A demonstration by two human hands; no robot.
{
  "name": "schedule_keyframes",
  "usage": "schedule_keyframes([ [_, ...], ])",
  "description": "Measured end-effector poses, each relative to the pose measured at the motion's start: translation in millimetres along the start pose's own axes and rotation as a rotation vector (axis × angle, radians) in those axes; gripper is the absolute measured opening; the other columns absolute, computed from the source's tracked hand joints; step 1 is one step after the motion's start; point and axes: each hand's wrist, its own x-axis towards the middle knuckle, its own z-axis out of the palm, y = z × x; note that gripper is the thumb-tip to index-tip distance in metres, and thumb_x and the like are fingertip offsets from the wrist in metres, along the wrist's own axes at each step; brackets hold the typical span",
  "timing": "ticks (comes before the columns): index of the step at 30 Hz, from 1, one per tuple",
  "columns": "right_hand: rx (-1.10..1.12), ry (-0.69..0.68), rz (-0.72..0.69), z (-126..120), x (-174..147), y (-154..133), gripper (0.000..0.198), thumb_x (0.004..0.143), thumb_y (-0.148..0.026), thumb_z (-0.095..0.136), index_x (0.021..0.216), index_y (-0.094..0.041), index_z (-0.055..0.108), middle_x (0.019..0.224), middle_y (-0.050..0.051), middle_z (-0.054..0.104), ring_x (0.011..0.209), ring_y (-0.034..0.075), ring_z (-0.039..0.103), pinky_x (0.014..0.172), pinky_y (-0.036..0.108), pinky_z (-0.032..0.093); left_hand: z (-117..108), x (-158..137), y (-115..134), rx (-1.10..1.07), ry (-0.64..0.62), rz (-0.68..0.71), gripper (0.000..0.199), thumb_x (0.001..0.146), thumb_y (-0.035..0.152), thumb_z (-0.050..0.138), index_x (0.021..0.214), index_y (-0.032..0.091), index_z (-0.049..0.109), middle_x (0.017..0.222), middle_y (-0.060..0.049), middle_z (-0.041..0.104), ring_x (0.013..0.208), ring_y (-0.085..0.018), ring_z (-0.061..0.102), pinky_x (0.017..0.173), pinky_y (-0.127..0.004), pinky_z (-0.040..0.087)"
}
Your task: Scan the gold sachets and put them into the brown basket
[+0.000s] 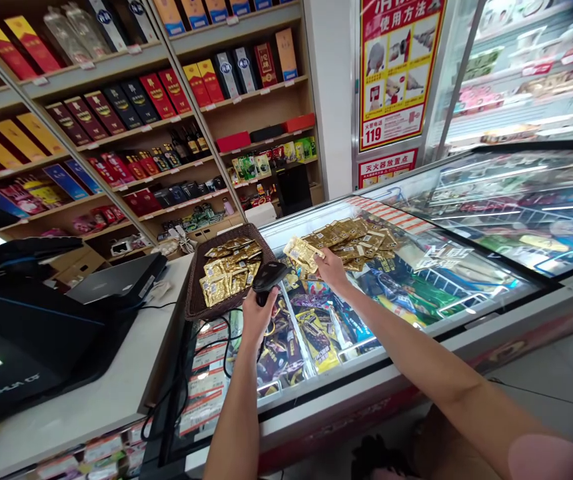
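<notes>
My left hand (258,319) is wrapped round the handle of a black barcode scanner (269,275), its head tilted toward the right. Between the fingers of my right hand (331,269) is a gold foil packet (302,253), held just in front of the scanner. Behind that packet, a spread of similar gold packets (351,239) lies on the glass top of the chest freezer (446,257). To the left of the scanner sits a brown woven basket (194,293) with several gold packets (230,279) inside.
A black checkout terminal (26,333) stands on the white counter (131,373) at the left. The scanner's black cable (227,347) loops over the freezer's left end. Shelves of boxed goods (151,97) line the back wall, beside a red and yellow poster (396,73).
</notes>
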Motion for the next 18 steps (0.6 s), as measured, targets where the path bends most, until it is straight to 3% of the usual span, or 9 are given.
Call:
schedule_keyframes([
  [13,0.052,0.026,0.054,0.8,0.6,0.4,0.032,0.095,-0.035,0.047,0.12,-0.017,0.059,0.064,0.001,0.061,0.056,0.02,0.063,0.055,0.028,0.045,-1.0,2.1,-0.9,0.06,0.005,0.029,0.045,0.074,0.059,0.071,0.083,0.016,0.062,0.056,0.003,0.055,0.045,-0.012,0.054,0.042,-0.022,0.039],
  [18,0.005,0.25,0.107,-13.4,18.0,12.1,0.032,0.094,-0.037,0.043,0.114,-0.018,0.058,0.081,0.007,0.065,0.07,0.023,0.063,0.062,0.031,0.044,-3.5,5.4,-5.2,0.084,0.014,0.045,0.043,0.075,0.058,0.07,0.083,0.017,0.062,0.057,0.003,0.056,0.046,-0.013,0.055,0.043,-0.023,0.042],
])
